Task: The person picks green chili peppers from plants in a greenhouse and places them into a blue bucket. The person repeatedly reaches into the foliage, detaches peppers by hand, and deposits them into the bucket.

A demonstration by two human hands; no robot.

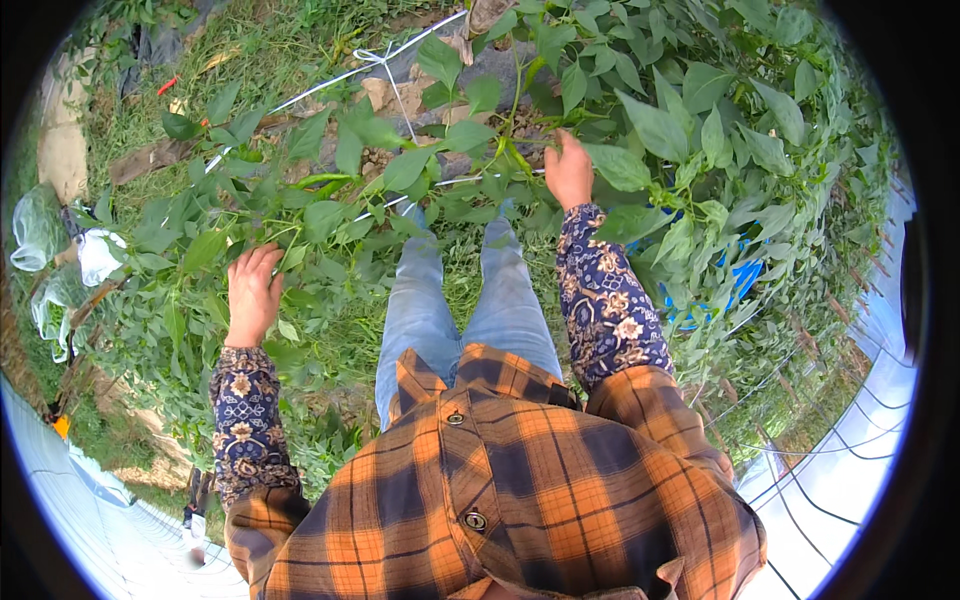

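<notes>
My left hand [253,294] reaches into the foliage of a chili pepper plant [324,219]. Its fingers are bent beside the stems and leaves, and their tips are partly covered, so a grip cannot be made out. Farther out, my right hand [569,171] is among the leaves by a thin branch, thumb and forefinger pointing away from me. Whether it pinches anything is unclear. Just left of it hangs a green chili pepper [517,156]. Another slender green pepper [319,180] shows among leaves between the hands.
White cord [322,88] runs tied along the row, over dark plastic mulch [487,79]. Beyond it are a wooden board [150,160] and a red pepper [168,85]. Plastic bags [37,231] hang at left. Leaves partly cover something blue [742,279] at right. A person [195,525] is behind me.
</notes>
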